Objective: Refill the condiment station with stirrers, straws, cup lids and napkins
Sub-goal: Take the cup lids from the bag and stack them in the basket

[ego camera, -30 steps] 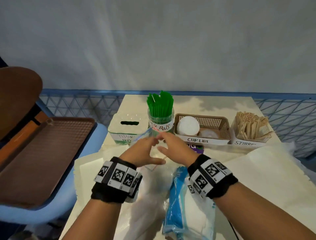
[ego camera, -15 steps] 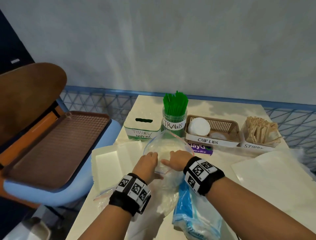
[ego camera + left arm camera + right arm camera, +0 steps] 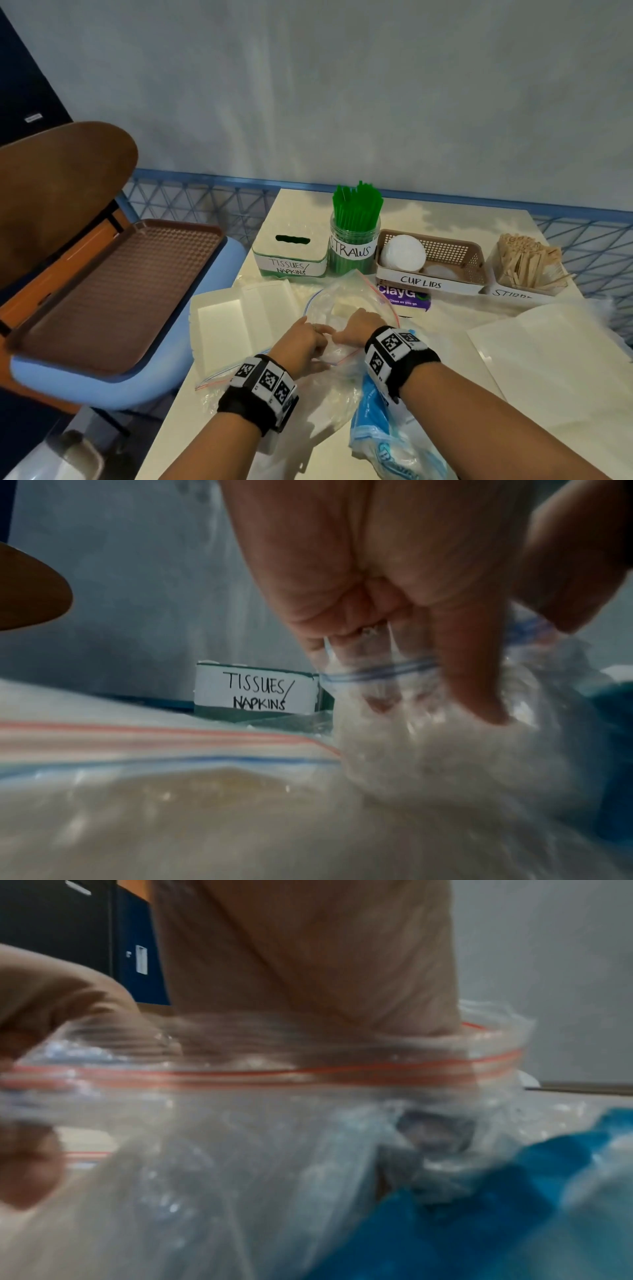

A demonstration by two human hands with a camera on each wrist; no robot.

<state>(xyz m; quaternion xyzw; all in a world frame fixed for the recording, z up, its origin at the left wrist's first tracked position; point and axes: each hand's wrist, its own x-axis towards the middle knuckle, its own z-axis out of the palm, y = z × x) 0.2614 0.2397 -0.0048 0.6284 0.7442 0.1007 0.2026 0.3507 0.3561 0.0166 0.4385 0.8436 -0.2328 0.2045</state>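
Hands met at the mouth of the clear zip-top plastic bag lying on the pale worktop just in front of the station. Our left hand had its grip pinched on the near lip by the blue-striped seal, fingers curled into the film, while our right hand pressed down inside the opening, its wrist ringed by the red seal line; whether its fingers had closed on anything we could not tell, since the film hid them. White contents, probably the napkins, sat inside the bag. To do this step well, we judged, the left hand should hold the lip taut and low so the right could draw a stack out flat. The white box labelled TISSUES/NAPKINS stood just beyond, beside the jar of green straws, the brown basket marked CUP LIDS and the tub of wooden stirrers, so the carry would be short.
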